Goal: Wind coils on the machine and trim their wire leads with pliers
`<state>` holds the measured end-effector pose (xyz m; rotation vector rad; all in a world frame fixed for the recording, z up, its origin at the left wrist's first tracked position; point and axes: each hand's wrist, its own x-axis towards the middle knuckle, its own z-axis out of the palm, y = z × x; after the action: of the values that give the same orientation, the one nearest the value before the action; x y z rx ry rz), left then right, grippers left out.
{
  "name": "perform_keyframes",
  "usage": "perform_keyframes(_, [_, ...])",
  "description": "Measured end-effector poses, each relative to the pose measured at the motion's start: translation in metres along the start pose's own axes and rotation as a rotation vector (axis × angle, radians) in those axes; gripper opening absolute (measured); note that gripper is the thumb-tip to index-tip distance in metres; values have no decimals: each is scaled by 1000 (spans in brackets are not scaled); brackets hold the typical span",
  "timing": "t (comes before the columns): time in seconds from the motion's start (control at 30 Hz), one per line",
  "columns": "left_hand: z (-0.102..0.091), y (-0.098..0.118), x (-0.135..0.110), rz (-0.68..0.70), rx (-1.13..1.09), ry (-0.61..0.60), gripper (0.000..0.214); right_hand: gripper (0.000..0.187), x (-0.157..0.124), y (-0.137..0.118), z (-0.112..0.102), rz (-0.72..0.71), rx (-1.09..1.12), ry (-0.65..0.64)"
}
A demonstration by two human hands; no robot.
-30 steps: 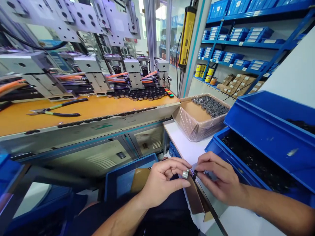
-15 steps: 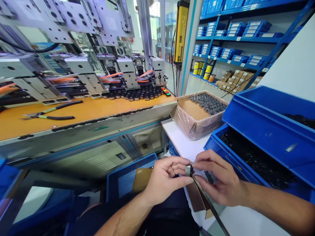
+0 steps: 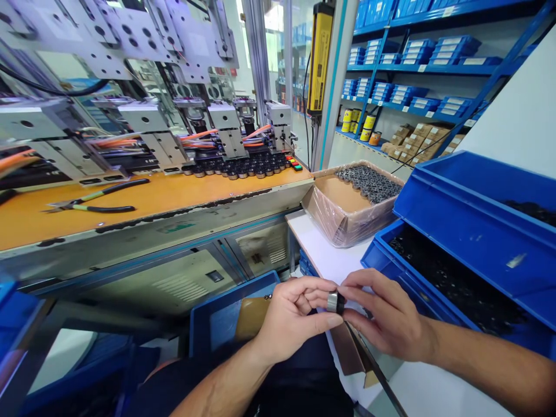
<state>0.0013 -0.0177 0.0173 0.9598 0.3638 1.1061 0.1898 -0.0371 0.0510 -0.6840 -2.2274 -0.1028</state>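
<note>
A small round part (image 3: 332, 301) with a silvery metal ring and a black end sits between my hands, low in the middle of the head view. My left hand (image 3: 293, 313) is closed on its metal ring, thumb below and fingers above. From the other side, the thumb and fingertips of my right hand (image 3: 386, 315) press at the black end. Something dark shows behind the right fingers; what it is I cannot make out.
Pliers (image 3: 98, 197) lie on the orange bench (image 3: 174, 200), before a row of black round parts (image 3: 243, 167). A plastic-lined carton (image 3: 343, 223) of similar parts stands ahead. Blue bins (image 3: 460, 231) with black pieces are on the right, a blue crate (image 3: 212, 330) below.
The right hand's fingers have closed in on the part's black end, narrowing the gap between thumb and fingers. My left hand has kept its hold almost unmoved.
</note>
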Motion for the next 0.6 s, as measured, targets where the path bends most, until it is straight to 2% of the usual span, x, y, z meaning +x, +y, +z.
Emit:
perform_keyframes(0.2, [3, 1, 1, 18, -24, -33, 38, 32, -1, 1, 2, -39, -19, 8])
perform_keyframes(0.33, [3, 2, 1, -1, -5, -9, 43, 33, -4, 3, 2, -60, -55, 4])
perform_keyframes(0.5, [3, 6, 1, -49, 23, 8, 42, 30, -6, 6, -1, -172, -65, -63])
perform_keyframes(0.6, [1, 8, 0, -89, -6, -7, 38, 28, -4, 6, -3, -186, -50, -69])
